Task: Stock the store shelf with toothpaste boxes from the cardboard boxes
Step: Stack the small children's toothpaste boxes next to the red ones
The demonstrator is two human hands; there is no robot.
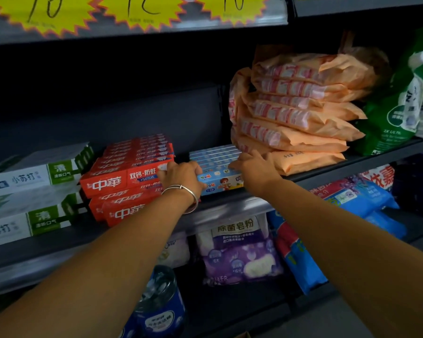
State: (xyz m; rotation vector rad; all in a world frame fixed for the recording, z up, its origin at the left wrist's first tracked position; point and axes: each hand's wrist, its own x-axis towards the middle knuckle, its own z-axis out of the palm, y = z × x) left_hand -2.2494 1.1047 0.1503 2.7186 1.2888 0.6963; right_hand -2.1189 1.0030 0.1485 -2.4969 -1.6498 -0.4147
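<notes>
A row of light blue children's toothpaste boxes (215, 158) lies on the dark shelf (352, 162) between red boxes and orange packs. My left hand (181, 176), a silver bangle on its wrist, grips the left end of the front blue box. At that row's right end my right hand (252, 168) has its fingers curled over the top. Red toothpaste boxes (122, 176) are stacked just left of my left hand. White and green toothpaste boxes (32, 189) lie further left. No cardboard box shows.
Stacked orange soft packs (300, 113) press against the blue row on the right, with a green bag (396, 106) beyond. The shelf below holds a purple powder bag (239, 252), blue packs (352, 198) and a blue tub (159, 301). Yellow price stars (137, 11) hang above.
</notes>
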